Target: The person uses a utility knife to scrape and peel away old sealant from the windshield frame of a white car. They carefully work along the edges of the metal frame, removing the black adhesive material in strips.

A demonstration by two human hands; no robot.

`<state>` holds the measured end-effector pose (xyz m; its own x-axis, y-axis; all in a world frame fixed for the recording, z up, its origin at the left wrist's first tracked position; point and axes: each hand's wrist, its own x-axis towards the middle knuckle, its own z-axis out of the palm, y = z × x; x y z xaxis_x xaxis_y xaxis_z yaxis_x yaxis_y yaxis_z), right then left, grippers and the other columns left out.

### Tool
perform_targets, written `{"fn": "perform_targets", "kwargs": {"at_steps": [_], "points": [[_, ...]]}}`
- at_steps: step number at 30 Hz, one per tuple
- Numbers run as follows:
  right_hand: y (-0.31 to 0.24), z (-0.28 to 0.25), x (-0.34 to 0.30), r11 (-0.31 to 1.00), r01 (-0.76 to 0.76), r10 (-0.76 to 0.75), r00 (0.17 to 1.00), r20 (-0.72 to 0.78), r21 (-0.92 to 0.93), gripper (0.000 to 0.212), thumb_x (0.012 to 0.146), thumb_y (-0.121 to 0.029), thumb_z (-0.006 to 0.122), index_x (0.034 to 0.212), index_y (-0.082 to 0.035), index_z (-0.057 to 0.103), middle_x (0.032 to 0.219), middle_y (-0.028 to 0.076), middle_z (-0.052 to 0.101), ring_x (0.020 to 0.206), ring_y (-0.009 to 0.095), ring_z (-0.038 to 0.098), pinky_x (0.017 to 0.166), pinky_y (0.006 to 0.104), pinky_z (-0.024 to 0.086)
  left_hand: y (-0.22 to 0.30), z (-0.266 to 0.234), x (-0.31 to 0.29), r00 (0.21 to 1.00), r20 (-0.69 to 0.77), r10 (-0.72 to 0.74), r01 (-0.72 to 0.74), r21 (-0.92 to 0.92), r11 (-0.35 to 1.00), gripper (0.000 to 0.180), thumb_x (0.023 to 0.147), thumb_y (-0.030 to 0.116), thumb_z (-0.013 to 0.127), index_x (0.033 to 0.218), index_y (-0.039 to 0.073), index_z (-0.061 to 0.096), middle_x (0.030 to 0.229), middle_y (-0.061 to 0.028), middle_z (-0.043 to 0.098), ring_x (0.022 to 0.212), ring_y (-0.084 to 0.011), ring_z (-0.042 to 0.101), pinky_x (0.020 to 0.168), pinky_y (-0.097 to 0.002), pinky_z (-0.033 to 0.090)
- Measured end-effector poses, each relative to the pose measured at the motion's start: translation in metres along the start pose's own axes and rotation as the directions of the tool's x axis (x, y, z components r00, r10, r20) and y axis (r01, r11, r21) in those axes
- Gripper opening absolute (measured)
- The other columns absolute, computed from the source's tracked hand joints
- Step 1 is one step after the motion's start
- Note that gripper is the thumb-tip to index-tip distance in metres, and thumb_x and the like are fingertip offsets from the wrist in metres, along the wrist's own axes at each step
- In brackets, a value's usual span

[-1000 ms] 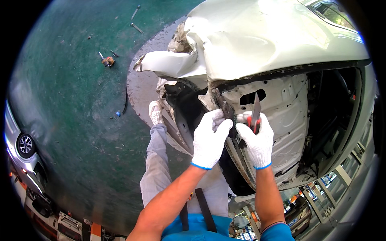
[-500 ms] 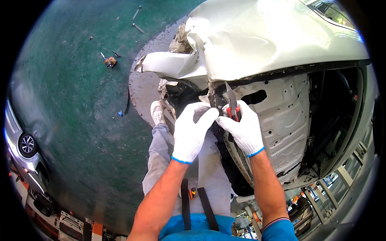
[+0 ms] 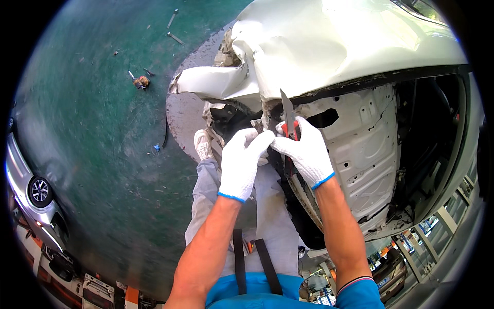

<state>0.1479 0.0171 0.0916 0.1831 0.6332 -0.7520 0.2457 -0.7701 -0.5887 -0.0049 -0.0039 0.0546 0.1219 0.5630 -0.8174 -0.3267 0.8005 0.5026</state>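
Note:
My right hand, in a white knitted glove, is wrapped round a utility knife with a red and black handle. Its pointed blade sticks out upward, away from me. Close beside it, my left hand, gloved the same way, has its thumb and forefinger pressed together at the right thumb; anything between those fingertips is too small or hidden to tell. Both hands are over the damaged end of a white car body, whose crumpled panel and torn edge lie just beyond the blade.
A perforated white metal panel lies right of my hands, beside the car's dark interior. Torn black trim juts out on the left. Scattered on the green floor are metal strips and a rusty part. A silver car stands far left.
The knife has turned more upright, its tip shifting up and left. My hands have moved slightly left, and the left fingertips remain close to the right thumb.

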Motion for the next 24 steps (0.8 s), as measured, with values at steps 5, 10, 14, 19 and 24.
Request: {"fn": "perform_targets", "kwargs": {"at_steps": [5, 10, 14, 19, 24], "points": [[0.001, -0.001, -0.001, 1.0, 0.002, -0.002, 1.0, 0.012, 0.014, 0.031, 0.081, -0.021, 0.081, 0.098, -0.001, 0.065, 0.084, 0.003, 0.066, 0.076, 0.008, 0.058, 0.071, 0.0272, 0.051, 0.016, -0.004, -0.005, 0.992, 0.076, 0.1, -0.117, 0.259, 0.959, 0.023, 0.096, 0.025, 0.075, 0.096, 0.001, 0.072, 0.082, 0.0024, 0.062, 0.074, -0.0058, 0.053, 0.068, -0.0244, 0.044], [0.008, 0.006, -0.002, 0.998, 0.014, -0.013, 1.0, -0.021, 0.063, 0.029, 0.081, -0.018, 0.08, 0.098, -0.001, 0.064, 0.083, 0.003, 0.064, 0.076, 0.009, 0.059, 0.071, 0.0272, 0.052, 0.002, -0.003, -0.023, 0.984, -0.096, 0.151, -0.129, 0.202, 0.971, 0.024, 0.1, 0.02, 0.071, 0.111, -0.001, 0.075, 0.095, -0.0011, 0.071, 0.084, -0.0073, 0.06, 0.077, -0.0251, 0.049], [0.013, 0.013, -0.004, 0.987, -0.009, 0.012, 1.0, -0.017, 0.163, 0.028, 0.08, -0.015, 0.079, 0.098, -0.001, 0.064, 0.084, 0.003, 0.064, 0.075, 0.01, 0.059, 0.071, 0.0276, 0.052, -0.012, 0.002, -0.04, 0.971, -0.184, 0.151, -0.146, 0.04, 0.988, 0.023, 0.103, 0.014, 0.065, 0.119, -0.002, 0.073, 0.102, -0.0049, 0.075, 0.094, -0.0104, 0.066, 0.088, -0.026, 0.052], [0.015, 0.018, -0.007, 0.979, -0.036, 0.041, 0.999, -0.022, 0.203, 0.027, 0.079, -0.012, 0.079, 0.098, -0.001, 0.064, 0.083, 0.003, 0.064, 0.074, 0.01, 0.059, 0.069, 0.0277, 0.052, -0.022, 0.003, -0.057, 0.948, -0.26, 0.183, -0.204, -0.057, 0.977, 0.023, 0.101, 0.008, 0.067, 0.121, -0.003, 0.071, 0.107, -0.0071, 0.074, 0.097, -0.0119, 0.067, 0.088, -0.0261, 0.054], [0.016, 0.027, -0.009, 0.974, -0.035, 0.056, 0.995, -0.087, 0.224, 0.025, 0.078, -0.01, 0.079, 0.097, -0.002, 0.065, 0.082, 0.003, 0.065, 0.072, 0.01, 0.06, 0.068, 0.0281, 0.052, -0.024, 0.003, -0.069, 0.923, -0.298, 0.241, -0.276, -0.079, 0.958, 0.024, 0.099, 0.004, 0.067, 0.121, -0.005, 0.07, 0.112, -0.0102, 0.074, 0.099, -0.0145, 0.069, 0.09, -0.0279, 0.055]]}}
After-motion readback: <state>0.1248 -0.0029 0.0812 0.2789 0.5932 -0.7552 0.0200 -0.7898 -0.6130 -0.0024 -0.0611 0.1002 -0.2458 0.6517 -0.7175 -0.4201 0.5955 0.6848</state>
